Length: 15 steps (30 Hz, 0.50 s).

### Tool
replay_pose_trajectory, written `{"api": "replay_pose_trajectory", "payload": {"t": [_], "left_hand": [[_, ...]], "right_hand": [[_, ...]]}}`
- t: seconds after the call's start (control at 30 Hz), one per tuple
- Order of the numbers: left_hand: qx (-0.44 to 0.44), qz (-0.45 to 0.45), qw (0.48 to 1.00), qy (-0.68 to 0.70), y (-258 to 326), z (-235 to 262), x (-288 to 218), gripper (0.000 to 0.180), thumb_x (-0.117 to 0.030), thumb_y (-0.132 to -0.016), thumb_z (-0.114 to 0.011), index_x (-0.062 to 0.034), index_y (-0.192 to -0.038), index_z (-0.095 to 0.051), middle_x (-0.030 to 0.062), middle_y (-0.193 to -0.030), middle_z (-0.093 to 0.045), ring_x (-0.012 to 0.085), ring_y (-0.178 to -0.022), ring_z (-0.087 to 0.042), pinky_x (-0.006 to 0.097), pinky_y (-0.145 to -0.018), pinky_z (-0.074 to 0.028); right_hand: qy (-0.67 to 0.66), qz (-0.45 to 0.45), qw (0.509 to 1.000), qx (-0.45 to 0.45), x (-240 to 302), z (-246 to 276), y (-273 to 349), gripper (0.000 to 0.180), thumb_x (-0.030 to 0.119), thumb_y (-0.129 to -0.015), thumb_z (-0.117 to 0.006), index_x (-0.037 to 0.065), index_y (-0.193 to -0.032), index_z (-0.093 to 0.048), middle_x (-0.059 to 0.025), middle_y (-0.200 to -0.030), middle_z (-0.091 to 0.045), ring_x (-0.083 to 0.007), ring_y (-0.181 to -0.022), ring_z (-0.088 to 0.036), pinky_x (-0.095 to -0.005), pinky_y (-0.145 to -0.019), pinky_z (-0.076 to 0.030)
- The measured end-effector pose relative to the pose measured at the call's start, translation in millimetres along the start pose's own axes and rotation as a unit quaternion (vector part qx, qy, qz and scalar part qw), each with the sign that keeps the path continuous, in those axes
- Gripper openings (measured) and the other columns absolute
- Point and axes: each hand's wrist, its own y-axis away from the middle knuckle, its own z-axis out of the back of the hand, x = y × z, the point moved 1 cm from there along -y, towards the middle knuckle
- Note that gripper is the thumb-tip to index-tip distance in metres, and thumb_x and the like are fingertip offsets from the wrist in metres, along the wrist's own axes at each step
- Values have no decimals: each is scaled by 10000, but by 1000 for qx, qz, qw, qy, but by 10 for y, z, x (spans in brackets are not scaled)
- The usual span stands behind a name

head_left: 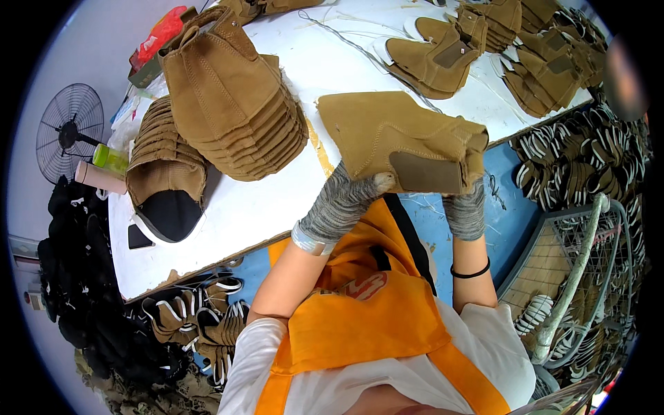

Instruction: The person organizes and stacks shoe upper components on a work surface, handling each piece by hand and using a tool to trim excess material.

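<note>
One brown boot upper (408, 128) lay on its side in the air, above and between the person's two gloved hands, just over the near edge of the white table (252, 218). The left hand (348, 202) was closed on its lower edge, thumb pressed against the front face beside a dark brown patch (423, 173). The right hand (465, 213) was under the opposite end; its fingers were hidden behind the leather, so how far they were closed could not be told.

To the left of the left hand and farther out, a tall stack of matching uppers (221, 104) leaned on the table. A second stack (166, 162), with a black end toward the person, lay beside it. More brown uppers (436, 59) lay on the table beyond the right hand, near a loose grey cord (346, 41). To the right of that hand, below table height, was a wire cart (618, 238). Well left of the left hand was a round fan (69, 131), with a pink cup (100, 178) nearer the table.
</note>
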Motion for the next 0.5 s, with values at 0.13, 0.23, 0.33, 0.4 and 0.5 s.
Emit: {"api": "replay_pose_trajectory", "payload": {"t": [0.13,0.23,0.33,0.4,0.5], "left_hand": [[-19,-21,1000,-13,2,5,-14,712,-371,-796,-728,-29,-1322,-393,60,-1192,-519,166,-1081,-493,282,-925,-430],[-27,-34,999,-4,8,-11,-78,718,-337,-801,-729,-34,-1337,-360,60,-1191,-513,159,-1079,-496,273,-899,-455],[-42,-38,998,-1,18,15,-79,714,-302,-798,-737,-40,-1335,-347,57,-1186,-509,152,-1070,-500,265,-875,-475],[-53,-47,997,-27,17,42,-26,702,-280,-792,-745,-52,-1329,-354,54,-1178,-511,152,-1064,-504,264,-863,-482],[-62,-58,993,-80,5,33,17,719,-297,-770,-758,-63,-1327,-368,63,-1182,-515,172,-1076,-505,291,-888,-469]], "right_hand": [[-213,-96,972,-23,-79,-121,245,491,365,-930,-529,63,-1295,-400,-88,-1143,-537,-180,-991,-552,-302,-825,-481],[-211,-110,968,-82,98,-370,348,582,435,-913,-533,84,-1340,-352,-95,-1203,-515,-199,-1071,-527,-318,-891,-456],[-88,11,996,-7,551,-551,311,706,491,-843,-615,69,-1345,-355,-86,-1265,-489,-205,-1159,-486,-330,-964,-423],[198,185,961,61,510,-458,250,736,479,-802,-673,57,-1326,-374,-87,-1259,-493,-214,-1155,-490,-342,-968,-425],[229,143,961,62,360,-430,248,816,545,-743,-705,43,-1301,-386,-107,-1254,-494,-237,-1129,-510,-370,-943,-447]]}}
